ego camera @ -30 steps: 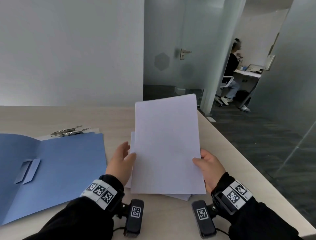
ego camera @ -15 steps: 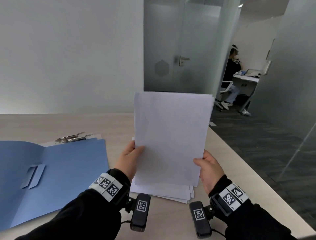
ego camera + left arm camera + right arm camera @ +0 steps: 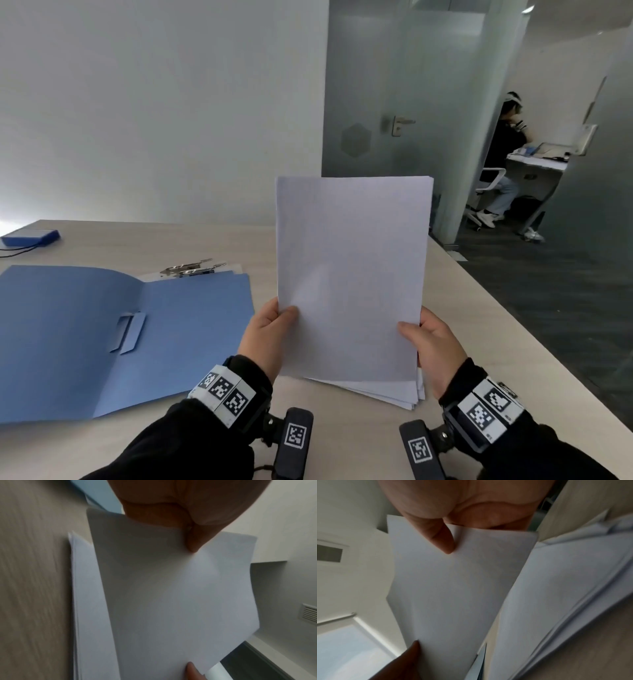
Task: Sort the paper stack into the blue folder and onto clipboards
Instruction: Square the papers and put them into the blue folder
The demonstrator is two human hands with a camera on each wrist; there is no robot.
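Both hands grasp a sheet (image 3: 352, 274) upright above the stack (image 3: 387, 394): left hand (image 3: 265, 334) pinches its left edge, right hand (image 3: 433, 342) its right. Open folder (image 3: 102, 335) lies left, clipboards (image 3: 191, 269) behind it.

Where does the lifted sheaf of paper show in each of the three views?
Head: lifted sheaf centre frame, upright, left hand and right hand gripping its lower corners.
Left wrist: fills the centre.
Right wrist: centre.
Shared landmark: paper stack on the table.

matt paper sheets (image 3: 349, 274), wood-grain table (image 3: 462, 308)
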